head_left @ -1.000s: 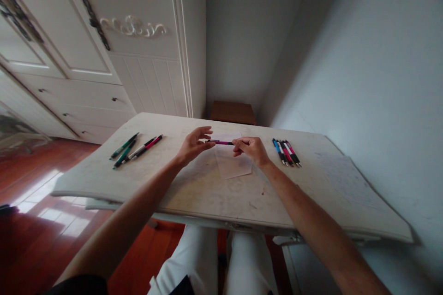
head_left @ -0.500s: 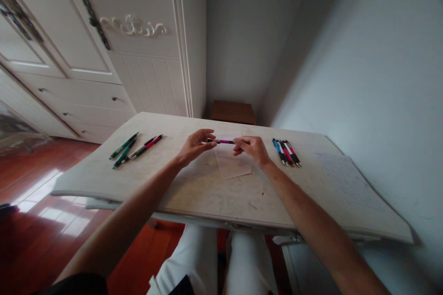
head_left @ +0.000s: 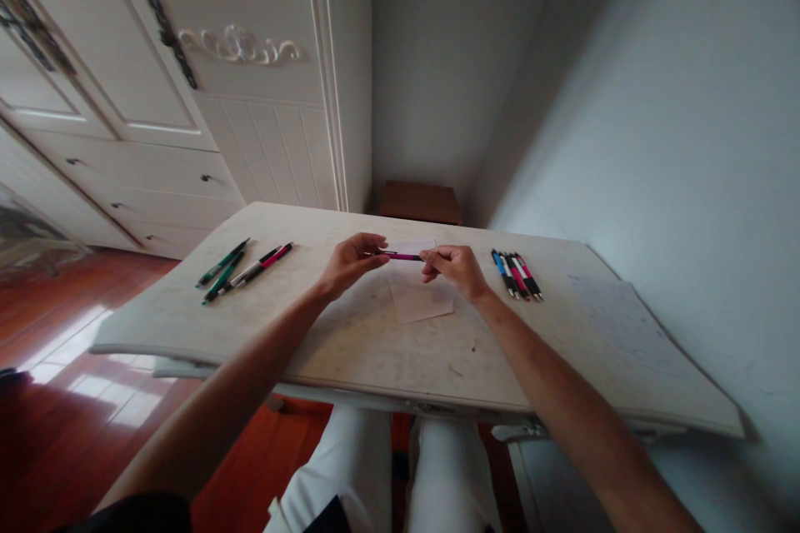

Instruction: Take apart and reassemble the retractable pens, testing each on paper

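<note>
A purple pen (head_left: 405, 256) with dark ends is held level between my two hands, above a sheet of paper (head_left: 422, 304). My left hand (head_left: 355, 263) pinches its left end between thumb and fingers. On the other end, the fingers of my right hand (head_left: 456, 268) are closed. Both pen tips are partly hidden by my fingers. To the left lie green pens (head_left: 220, 266) and, beside them, a white-and-black pen and a red-and-black pen (head_left: 267, 263). A row of blue, white and pink pens (head_left: 517, 275) rests right of my right hand.
The pale table (head_left: 350, 350) has a wall (head_left: 700, 183) along its right side and a white wardrobe (head_left: 262, 133) behind its left. A printed sheet (head_left: 625, 321) lies near the right edge. Behind the table stands a brown wooden box-like piece (head_left: 420, 201).
Both hands keep hold of the purple pen in nearly the same place. The pen seems turned slightly, its clip now showing along the top near my left fingers.
</note>
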Demonstrator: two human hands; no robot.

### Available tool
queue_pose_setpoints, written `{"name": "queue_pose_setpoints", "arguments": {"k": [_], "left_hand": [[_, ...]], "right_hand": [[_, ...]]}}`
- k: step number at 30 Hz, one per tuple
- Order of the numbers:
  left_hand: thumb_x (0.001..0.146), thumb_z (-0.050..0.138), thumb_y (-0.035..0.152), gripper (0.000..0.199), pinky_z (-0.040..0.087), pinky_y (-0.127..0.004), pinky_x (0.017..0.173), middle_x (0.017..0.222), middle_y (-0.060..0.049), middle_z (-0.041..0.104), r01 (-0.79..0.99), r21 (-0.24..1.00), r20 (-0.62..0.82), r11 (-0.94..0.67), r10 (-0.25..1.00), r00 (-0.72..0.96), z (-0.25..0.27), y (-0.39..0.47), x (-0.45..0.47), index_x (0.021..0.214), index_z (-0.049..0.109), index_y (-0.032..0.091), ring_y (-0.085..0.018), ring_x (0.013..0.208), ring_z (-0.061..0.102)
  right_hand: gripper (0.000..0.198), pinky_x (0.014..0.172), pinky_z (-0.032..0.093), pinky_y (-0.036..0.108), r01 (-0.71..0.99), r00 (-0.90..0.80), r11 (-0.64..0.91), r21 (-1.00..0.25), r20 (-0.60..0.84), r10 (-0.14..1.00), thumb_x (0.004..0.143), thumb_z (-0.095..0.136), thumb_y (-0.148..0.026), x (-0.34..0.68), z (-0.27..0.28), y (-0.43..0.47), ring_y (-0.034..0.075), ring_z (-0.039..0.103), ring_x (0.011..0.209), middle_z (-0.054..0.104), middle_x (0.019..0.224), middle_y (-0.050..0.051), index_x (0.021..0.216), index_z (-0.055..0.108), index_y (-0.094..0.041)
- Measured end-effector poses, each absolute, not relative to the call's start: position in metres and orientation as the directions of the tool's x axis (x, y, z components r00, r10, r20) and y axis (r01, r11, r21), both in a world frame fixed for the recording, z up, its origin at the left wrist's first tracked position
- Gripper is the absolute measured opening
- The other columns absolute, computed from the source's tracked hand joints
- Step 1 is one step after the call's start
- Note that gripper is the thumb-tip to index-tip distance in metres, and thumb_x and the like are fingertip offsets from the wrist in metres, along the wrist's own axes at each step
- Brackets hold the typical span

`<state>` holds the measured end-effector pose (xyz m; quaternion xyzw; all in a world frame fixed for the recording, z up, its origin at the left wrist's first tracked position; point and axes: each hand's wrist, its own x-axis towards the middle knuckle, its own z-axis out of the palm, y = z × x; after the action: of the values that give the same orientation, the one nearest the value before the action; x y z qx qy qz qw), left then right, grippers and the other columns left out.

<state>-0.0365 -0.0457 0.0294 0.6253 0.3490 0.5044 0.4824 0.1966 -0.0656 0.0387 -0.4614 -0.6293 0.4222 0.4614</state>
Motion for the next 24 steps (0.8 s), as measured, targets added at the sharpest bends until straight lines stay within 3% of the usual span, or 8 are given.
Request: {"name": "queue_pose_setpoints", "arguments": {"k": [2,5,7,10,15,19,24], "left_hand": [[0.071,0.076,0.048,0.050,0.048,-0.025,0.061,0.091,-0.008,0.068,-0.012,0.958,0.281,-0.286,0.932,0.228,0.030,-0.045,-0.036,0.104,0.065,0.012,-0.013,0.072,0.060],[0.079,0.065,0.056,0.045,0.042,-0.024,0.052,0.070,-0.005,0.064,0.103,0.954,0.248,-0.282,0.933,0.262,0.027,-0.044,-0.037,0.089,0.068,0.012,-0.012,0.059,0.054],[0.079,0.065,0.055,0.043,0.042,-0.024,0.053,0.064,-0.004,0.063,0.159,0.937,0.261,-0.310,0.927,0.270,0.025,-0.043,-0.038,0.079,0.069,0.013,-0.012,0.057,0.052],[0.076,0.069,0.050,0.036,0.045,-0.026,0.060,0.068,-0.004,0.066,0.208,0.905,0.324,-0.372,0.917,0.232,0.021,-0.042,-0.039,0.079,0.071,0.014,-0.014,0.063,0.057],[0.075,0.071,0.043,0.025,0.049,-0.031,0.074,0.079,-0.006,0.072,0.273,0.816,0.454,-0.509,0.858,0.242,0.021,-0.041,-0.040,0.078,0.073,0.018,-0.019,0.075,0.063],[0.077,0.069,0.042,0.023,0.050,-0.032,0.075,0.079,-0.006,0.072,0.309,0.786,0.477,-0.536,0.843,0.247,0.024,-0.042,-0.039,0.077,0.074,0.020,-0.020,0.076,0.064],[0.078,0.068,0.040,0.020,0.050,-0.034,0.076,0.079,-0.006,0.071,0.319,0.776,0.487,-0.544,0.838,0.246,0.025,-0.041,-0.041,0.075,0.072,0.020,-0.020,0.076,0.064]], "right_hand": [[0.044,0.050,0.052,0.023,0.186,-0.145,0.219,-0.958,0.194,0.970,0.073,0.071,-0.057,0.196,0.039,-0.066,0.015,0.067,0.051,0.069,0.064,0.004,0.074,0.072,-0.013],[0.044,0.049,0.052,0.023,0.187,-0.155,0.225,-0.956,0.197,0.968,0.072,0.071,-0.058,0.194,0.040,-0.068,0.015,0.067,0.051,0.069,0.063,0.005,0.071,0.071,-0.013],[0.046,0.049,0.053,0.023,0.187,-0.169,0.226,-0.956,0.196,0.966,0.071,0.071,-0.059,0.193,0.040,-0.068,0.015,0.067,0.050,0.069,0.062,0.005,0.069,0.070,-0.013],[0.046,0.048,0.053,0.022,0.162,-0.186,0.185,-0.969,0.154,0.970,0.070,0.073,-0.058,0.192,0.040,-0.067,0.015,0.066,0.049,0.069,0.061,0.005,0.066,0.069,-0.013],[0.036,0.048,0.056,0.023,0.028,-0.225,-0.124,-0.992,-0.127,0.966,0.066,0.082,-0.044,0.195,0.041,-0.067,0.015,0.067,0.047,0.072,0.062,0.008,0.064,0.068,-0.012],[0.029,0.055,0.059,0.025,-0.041,-0.326,-0.360,-0.932,-0.328,0.887,0.080,0.073,-0.037,0.198,0.046,-0.068,0.018,0.071,0.055,0.075,0.071,0.013,0.075,0.070,-0.009],[0.052,0.061,0.061,0.032,-0.103,-0.371,-0.504,-0.857,-0.438,0.819,0.096,0.042,-0.053,0.202,0.053,-0.068,0.021,0.074,0.070,0.076,0.090,0.019,0.087,0.068,-0.008]]}}
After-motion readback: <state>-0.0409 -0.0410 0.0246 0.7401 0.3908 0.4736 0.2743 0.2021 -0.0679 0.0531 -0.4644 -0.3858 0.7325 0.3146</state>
